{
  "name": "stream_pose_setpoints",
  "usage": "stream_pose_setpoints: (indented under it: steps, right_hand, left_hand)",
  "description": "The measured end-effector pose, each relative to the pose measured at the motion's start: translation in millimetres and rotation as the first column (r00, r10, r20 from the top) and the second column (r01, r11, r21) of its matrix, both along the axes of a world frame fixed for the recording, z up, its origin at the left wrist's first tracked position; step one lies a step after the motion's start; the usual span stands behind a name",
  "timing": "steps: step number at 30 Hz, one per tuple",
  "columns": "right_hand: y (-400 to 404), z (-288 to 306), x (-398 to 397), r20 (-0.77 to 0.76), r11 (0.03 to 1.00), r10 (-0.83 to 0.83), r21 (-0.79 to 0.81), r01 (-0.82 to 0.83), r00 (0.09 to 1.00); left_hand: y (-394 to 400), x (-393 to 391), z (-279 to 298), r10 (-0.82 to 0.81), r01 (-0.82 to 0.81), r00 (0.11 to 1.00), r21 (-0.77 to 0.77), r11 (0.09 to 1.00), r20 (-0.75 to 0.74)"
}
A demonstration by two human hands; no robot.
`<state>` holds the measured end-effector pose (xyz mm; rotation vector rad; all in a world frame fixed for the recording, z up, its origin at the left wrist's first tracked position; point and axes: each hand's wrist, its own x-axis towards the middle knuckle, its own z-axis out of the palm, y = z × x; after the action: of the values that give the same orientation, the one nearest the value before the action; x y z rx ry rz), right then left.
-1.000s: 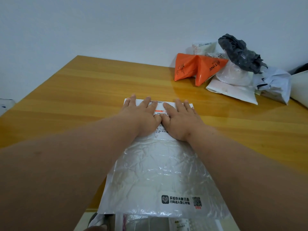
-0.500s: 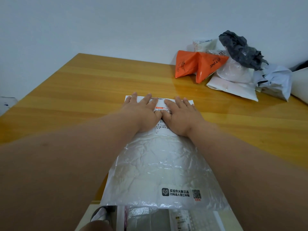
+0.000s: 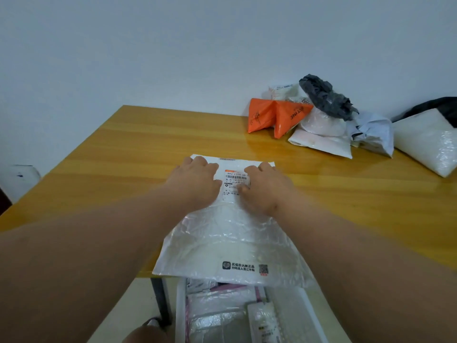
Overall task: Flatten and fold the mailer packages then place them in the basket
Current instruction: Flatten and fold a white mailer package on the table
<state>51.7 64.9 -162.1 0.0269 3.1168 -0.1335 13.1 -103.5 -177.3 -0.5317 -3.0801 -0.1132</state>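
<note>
We see a yellow wooden tabletop. A white mailer lies flat on it, its near edge hanging over the front. At the far right lie an orange mailer, white ones and a bubble bag.

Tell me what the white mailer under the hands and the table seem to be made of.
White mailer: looks like thin plastic film, probably bubble-lined; it is glossy and crinkled with a pebbled texture, and a paper label is stuck near the far end.
Table: seems to be wood or wood-look laminate with a glossy finish; streaky grain runs along it and it mirrors the orange package.
</note>
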Motion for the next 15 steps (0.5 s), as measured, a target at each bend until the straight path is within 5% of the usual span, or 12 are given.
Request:
stream_pose_setpoints:
  steps: [8,15]
  right_hand:
    - [-4.9,-16.5,37.6,0.163,0.998,0.033,-0.057,-0.024,0.986]
    - [-1.0,-32.6,54.0,0.14,0.999,0.027,-0.026,-0.024,0.99]
  left_hand:
    - [4.0,50.6,-11.3,-0.084,0.098,0.979,-0.067,0.993,0.188]
    - [4.9,65.2,-22.3,-0.044,0.049,0.987,-0.027,0.998,0.155]
